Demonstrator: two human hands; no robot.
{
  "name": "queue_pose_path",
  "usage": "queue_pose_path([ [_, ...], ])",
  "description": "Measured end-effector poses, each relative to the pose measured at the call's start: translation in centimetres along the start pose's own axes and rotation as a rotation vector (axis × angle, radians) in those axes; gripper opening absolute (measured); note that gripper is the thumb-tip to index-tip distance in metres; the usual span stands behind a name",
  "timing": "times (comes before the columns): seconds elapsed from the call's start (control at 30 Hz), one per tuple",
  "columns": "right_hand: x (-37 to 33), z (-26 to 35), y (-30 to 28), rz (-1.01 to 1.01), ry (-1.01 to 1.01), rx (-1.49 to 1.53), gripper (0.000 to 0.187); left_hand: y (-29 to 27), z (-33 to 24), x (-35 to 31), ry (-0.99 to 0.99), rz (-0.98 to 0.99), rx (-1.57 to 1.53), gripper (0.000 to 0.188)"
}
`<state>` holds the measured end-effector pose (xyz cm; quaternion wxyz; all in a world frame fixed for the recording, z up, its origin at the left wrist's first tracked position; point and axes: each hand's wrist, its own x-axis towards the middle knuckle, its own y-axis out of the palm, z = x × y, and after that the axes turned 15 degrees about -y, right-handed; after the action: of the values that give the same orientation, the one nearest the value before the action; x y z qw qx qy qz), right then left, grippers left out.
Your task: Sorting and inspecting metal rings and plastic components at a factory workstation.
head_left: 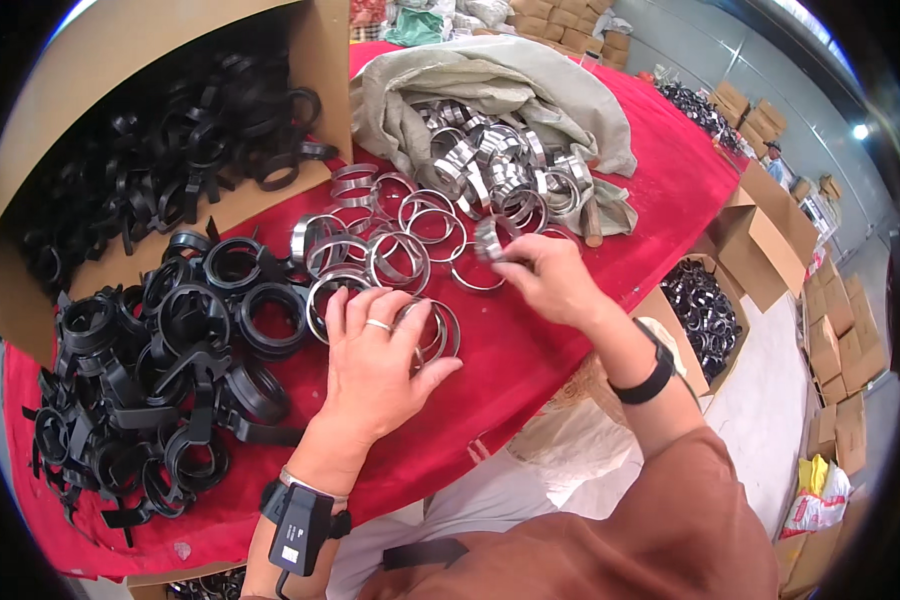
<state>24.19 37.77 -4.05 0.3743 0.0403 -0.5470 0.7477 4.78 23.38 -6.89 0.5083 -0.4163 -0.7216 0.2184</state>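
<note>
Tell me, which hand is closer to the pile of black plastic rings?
Left. The left hand rests flat on metal rings beside the black plastic rings; the right hand is farther away, near the grey sack.

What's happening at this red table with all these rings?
A person is working through metal rings spread on a red-covered table. The left hand rests flat on a few, while the right hand pinches one ring by a grey sack. Black plastic clamps lie piled at the left.
</note>
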Motion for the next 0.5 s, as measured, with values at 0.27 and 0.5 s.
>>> queue_pose_path([
  [0.27, 0.4, 4.8, 3.8, -0.012, -0.349, 0.470, 0.014, 0.8, 1.6, -0.1, -0.240, -0.008, -0.538, 0.011],
  [0.5, 4.4, 0.5, 2.5, -0.221, -0.491, -0.027, 0.032, 0.3, 2.4, 1.6, -0.270, -0.141, -0.275, 0.022],
])
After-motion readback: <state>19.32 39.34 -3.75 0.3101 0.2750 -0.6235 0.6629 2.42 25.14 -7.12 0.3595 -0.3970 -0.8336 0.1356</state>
